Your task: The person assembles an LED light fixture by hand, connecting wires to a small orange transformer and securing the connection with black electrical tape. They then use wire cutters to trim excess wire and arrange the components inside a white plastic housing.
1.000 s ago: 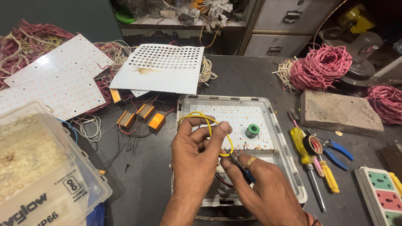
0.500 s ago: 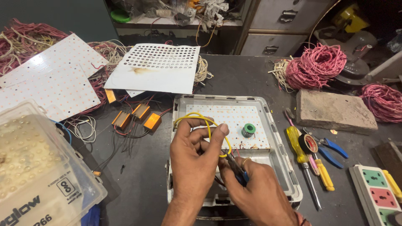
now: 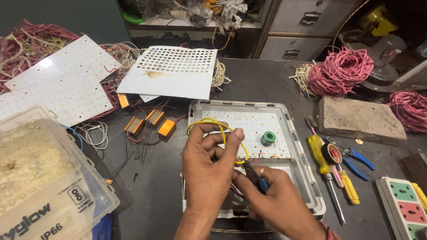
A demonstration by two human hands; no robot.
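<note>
Dark, scuffed workbench (image 3: 262, 84) fills my view from the head camera, crowded with electrical odds and ends. Grey metal drawers (image 3: 307, 31) stand at the back, beside a shelf of tangled clutter. Pink wire coils (image 3: 340, 71) lie at the far right, near a rough brick (image 3: 360, 119). White panels dotted with tiny parts (image 3: 58, 82) lie at the left over more red wiring, and a perforated white sheet (image 3: 173, 73) sits in the middle.

Straight before me is a shallow grey fixture housing (image 3: 307, 166); inside it lies a white board, with a small green spool (image 3: 268, 138) resting on it. At the lower left a clear plastic box (image 3: 44, 178) holds pale, small pieces I cannot make out.

My left hand (image 3: 209, 169) pinches a loop of yellow wire (image 3: 213, 123) above the housing. My right hand (image 3: 278, 200), just beside it and touching, is closed around blue-handled pliers (image 3: 260, 180). Screwdrivers (image 3: 329, 171) and a power strip (image 3: 407, 200) lie to the right.
</note>
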